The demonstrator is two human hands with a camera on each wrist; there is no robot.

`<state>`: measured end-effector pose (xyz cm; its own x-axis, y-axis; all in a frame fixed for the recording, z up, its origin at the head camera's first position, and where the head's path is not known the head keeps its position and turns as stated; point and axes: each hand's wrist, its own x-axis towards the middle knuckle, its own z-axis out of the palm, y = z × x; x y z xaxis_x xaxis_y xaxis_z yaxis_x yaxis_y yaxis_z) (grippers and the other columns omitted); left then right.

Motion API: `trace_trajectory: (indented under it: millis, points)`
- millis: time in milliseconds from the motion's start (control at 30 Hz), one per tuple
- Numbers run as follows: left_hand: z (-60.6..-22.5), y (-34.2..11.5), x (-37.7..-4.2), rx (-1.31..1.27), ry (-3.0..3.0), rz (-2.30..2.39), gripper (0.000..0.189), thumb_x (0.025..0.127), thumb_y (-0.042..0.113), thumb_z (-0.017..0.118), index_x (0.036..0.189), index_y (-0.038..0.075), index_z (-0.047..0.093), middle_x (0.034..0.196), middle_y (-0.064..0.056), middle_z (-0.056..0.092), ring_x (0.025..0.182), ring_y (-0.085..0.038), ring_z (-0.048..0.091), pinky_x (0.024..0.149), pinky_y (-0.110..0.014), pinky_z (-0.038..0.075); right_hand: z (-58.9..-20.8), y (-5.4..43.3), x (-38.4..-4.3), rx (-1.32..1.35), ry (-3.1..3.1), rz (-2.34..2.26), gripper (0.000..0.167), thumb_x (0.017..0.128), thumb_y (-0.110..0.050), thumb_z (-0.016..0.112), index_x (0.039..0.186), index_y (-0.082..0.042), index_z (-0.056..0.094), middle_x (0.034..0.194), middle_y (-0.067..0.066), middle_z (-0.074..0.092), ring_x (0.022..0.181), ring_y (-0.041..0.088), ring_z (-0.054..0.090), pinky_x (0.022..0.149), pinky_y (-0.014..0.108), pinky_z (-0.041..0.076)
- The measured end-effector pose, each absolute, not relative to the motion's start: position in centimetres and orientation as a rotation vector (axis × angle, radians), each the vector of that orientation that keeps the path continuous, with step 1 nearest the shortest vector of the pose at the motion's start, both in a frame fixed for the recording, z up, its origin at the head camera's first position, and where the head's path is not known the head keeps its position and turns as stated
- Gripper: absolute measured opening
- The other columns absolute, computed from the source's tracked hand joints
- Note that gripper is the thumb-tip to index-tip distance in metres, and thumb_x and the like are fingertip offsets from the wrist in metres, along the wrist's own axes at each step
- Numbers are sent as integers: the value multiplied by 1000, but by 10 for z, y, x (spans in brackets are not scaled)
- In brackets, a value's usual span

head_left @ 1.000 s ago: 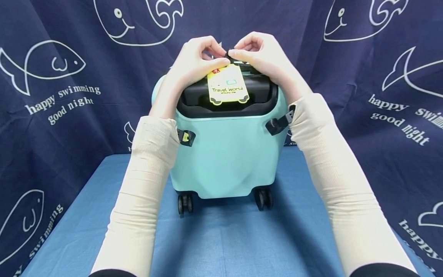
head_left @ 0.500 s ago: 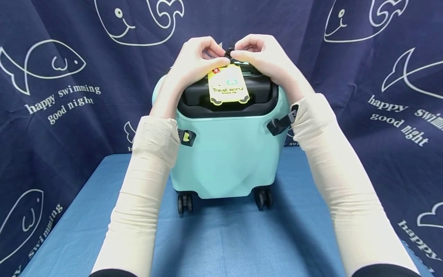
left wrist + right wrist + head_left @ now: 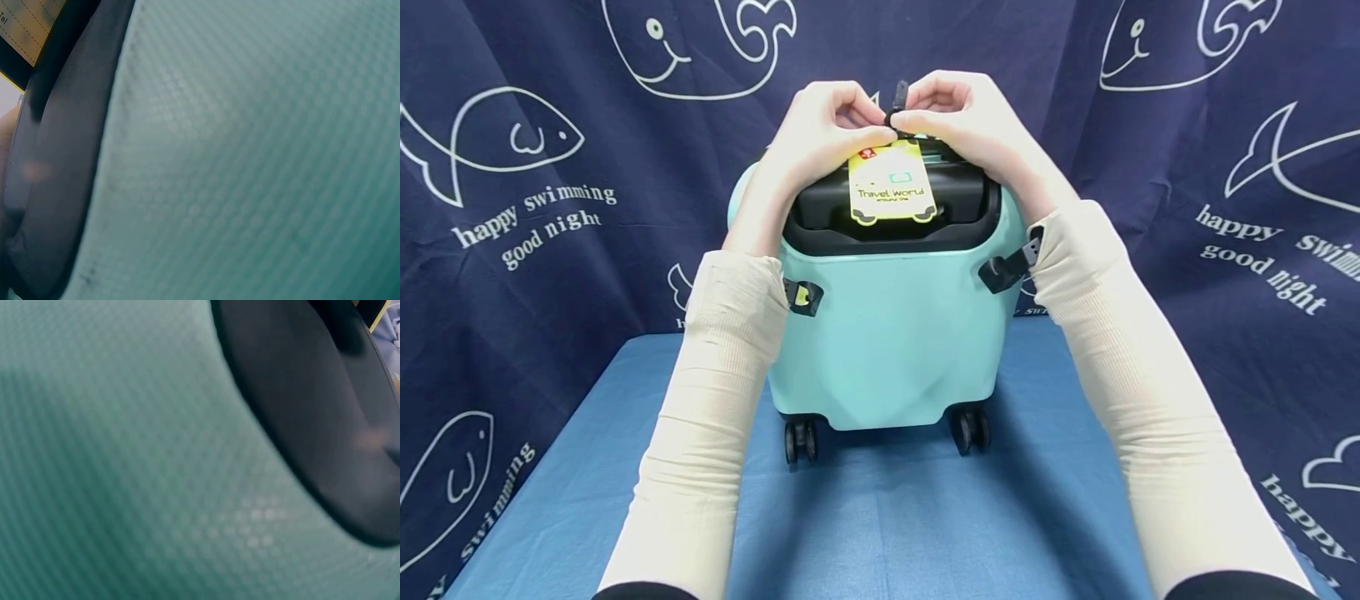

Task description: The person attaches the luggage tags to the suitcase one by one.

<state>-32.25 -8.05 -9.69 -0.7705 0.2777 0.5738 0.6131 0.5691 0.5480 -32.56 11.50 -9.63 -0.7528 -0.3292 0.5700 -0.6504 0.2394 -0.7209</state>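
A mint-green suitcase [image 3: 887,333] stands upright, its black top panel and handle [image 3: 820,200] facing me. A yellow luggage tag [image 3: 891,185] printed "Travel World" hangs over the panel by a black strap [image 3: 901,96]. My left hand [image 3: 831,125] pinches the strap near the tag's upper end, thumb in front. From the other side my right hand [image 3: 958,108] pinches the strap too, and its free end sticks up between the fingertips. Both wrist views show mostly the suitcase shell [image 3: 250,156] and the black panel [image 3: 300,394]; a corner of the tag [image 3: 28,28] shows at the left wrist.
The suitcase's black wheels [image 3: 801,440] rest on a blue cloth-covered table [image 3: 880,517]. A dark blue curtain [image 3: 647,208] with white fish and whale drawings hangs behind and at both sides.
The strap's end now stands up higher between the fingertips. My right hand has shifted slightly; the left hand, tag and suitcase are nearly where they were.
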Motion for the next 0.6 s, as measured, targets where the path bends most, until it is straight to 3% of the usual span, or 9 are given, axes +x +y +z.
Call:
trace_trajectory:
  millis: [600]
  points:
    - [-96, -79, -320, -703, -2384, -968, 32, 80, 30, 73, 102, 9, 65, 96, -2, 66, 83, -7, 64, 81, -17, 47, -95, 114, -323, 890, -2255, 1445, 14, 84, -19, 70, 88, -15, 57, 80, -5, 65, 76, 12, 57, 72, 22, 40]
